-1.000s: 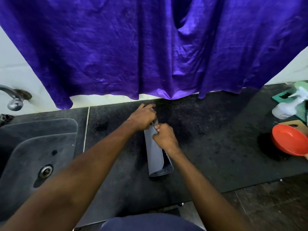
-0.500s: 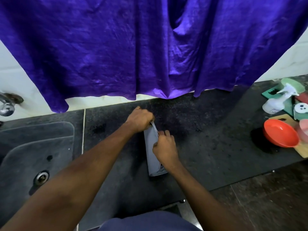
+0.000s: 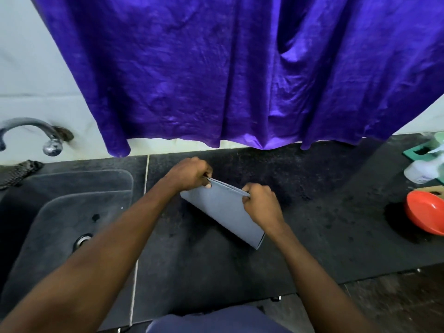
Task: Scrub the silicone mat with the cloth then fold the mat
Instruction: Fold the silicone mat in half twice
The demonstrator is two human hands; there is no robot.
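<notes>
The grey silicone mat (image 3: pixel 222 210) is folded over and held just above the dark stone counter (image 3: pixel 324 224), its folded bottom slanting down to the right. My left hand (image 3: pixel 191 173) pinches the mat's top edge at the left corner. My right hand (image 3: pixel 262 204) pinches the same top edge at the right corner. Both layers of the mat meet along that edge between my hands. No cleaning cloth is visible near the mat.
A dark sink (image 3: pixel 64 212) with a drain and a metal tap (image 3: pixel 31 133) lies to the left. A purple curtain (image 3: pixel 240 68) hangs over the counter's back. At the far right stand a red bowl (image 3: pixel 425 212), a spray bottle (image 3: pixel 425 168) and a green item (image 3: pixel 418 150).
The mat has turned from lying lengthwise away from me to a broad, slanted face. My hands have spread apart along its top edge, right hand moving rightward.
</notes>
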